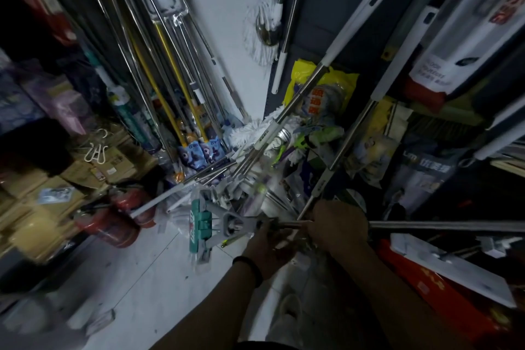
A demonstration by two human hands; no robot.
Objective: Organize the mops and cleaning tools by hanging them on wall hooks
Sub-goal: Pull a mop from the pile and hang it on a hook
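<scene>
Gripping mop point(216, 224) (both hands point(338, 226))

A squeeze mop point(210, 224) with a grey frame and teal sponge head lay nearly level above the floor, its steel handle point(443, 226) running off to the right. Behind it, a white string mop point(264, 28) hung on the wall, and more steel-handled mops point(301, 94) leaned in the cluttered corner.
</scene>
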